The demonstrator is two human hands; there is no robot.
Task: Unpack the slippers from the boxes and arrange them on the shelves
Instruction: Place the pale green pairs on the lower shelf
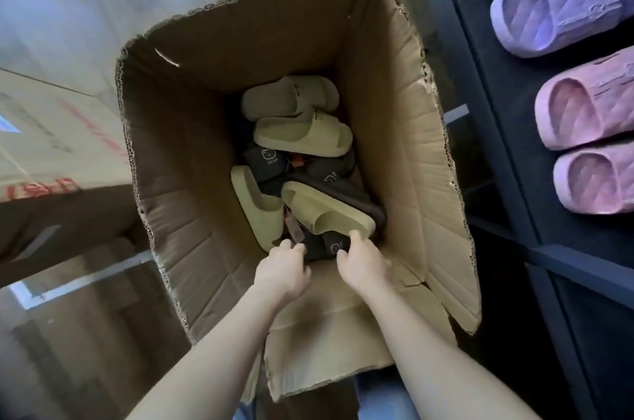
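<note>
An open cardboard box [192,213] holds several slippers. Olive-green ones lie at the back [291,98], in the middle [305,136], on edge at the left [255,206] and at the front [329,210]. Dark brown slippers [329,246] with a small white logo lie under and between them. Both my hands reach deep into the box. My left hand [284,265] curls its fingers onto the left end of the nearest dark brown slipper, by a hang tag. My right hand [360,261] grips that slipper's right end, one fingertip touching the front olive slipper's toe.
A dark shelf unit [497,110] stands right of the box, carrying a purple pair [555,4] and a pink pair [590,131]. Another cardboard box with red print [51,131] sits at the left. The near box flap [326,333] hangs torn below my arms.
</note>
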